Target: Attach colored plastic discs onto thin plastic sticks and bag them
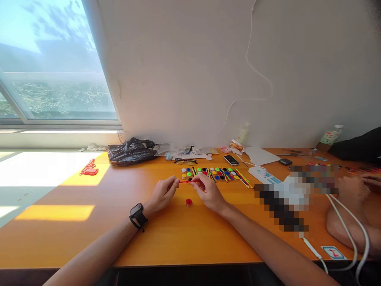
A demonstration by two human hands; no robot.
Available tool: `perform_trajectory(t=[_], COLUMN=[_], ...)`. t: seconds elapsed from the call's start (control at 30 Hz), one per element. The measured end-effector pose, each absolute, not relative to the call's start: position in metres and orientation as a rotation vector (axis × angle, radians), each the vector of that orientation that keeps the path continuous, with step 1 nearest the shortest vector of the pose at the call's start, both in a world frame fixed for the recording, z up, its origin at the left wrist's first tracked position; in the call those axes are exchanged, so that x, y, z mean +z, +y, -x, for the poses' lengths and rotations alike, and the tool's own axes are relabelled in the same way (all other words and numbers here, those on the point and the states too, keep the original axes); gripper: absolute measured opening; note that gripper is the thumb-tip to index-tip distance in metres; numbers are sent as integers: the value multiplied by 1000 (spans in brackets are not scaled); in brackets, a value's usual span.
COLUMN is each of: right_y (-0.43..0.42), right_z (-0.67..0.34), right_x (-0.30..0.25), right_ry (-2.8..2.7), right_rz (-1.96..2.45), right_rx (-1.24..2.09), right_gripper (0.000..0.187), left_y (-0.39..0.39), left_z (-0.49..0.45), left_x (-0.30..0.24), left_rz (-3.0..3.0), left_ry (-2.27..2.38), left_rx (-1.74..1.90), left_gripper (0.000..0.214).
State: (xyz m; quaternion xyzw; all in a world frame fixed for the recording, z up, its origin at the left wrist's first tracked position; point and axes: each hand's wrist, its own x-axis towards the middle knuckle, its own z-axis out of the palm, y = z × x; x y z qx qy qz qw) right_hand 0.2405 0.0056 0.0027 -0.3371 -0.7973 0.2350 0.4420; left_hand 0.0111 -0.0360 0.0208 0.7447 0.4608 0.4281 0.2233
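A thin red stick [185, 182] spans the gap between my two hands above the table. My left hand [164, 191], with a black watch on its wrist, pinches the stick's left end. At the other end, the thumb and fingers of my right hand [207, 191] are closed on the same stick. Below it, between the hands, a small red round piece [188, 202] sits on the orange wooden table [143, 246]. Just beyond my hands lie rows of coloured round pieces [229, 173] and bundles of coloured sticks [242, 177], partly hidden by my right hand.
Along the wall are a black plastic bag [132, 151], eyeglasses [185, 161], a black phone-like device [231, 160] and a white power strip [264, 175]. A red toy gun [89, 167] lies to the left. At right are another person's hands [354, 186] and white cables [347, 226].
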Motion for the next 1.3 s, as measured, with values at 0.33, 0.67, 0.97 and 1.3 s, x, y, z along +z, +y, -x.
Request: perform_trajectory(t=[0.33, 0.67, 0.97, 1.3], right_y=[1, 7, 14, 16], right_z=[-242, -242, -241, -243], right_x=[15, 23, 11, 7], right_ry=[-1979, -1479, -1738, -1899], right_rz=[840, 858, 888, 828], right_rx=[635, 1436, 1092, 1057], right_gripper=[28, 36, 35, 31], left_y=[-40, -38, -35, -24], left_z=[-12, -10, -9, -11], left_x=[25, 22, 18, 0], left_rz=[-1988, -1979, -2041, -2138], left_ry=[1255, 1279, 1220, 1111], left_rx=[1166, 1166, 1258, 1226], left_gripper=[45, 46, 42, 27])
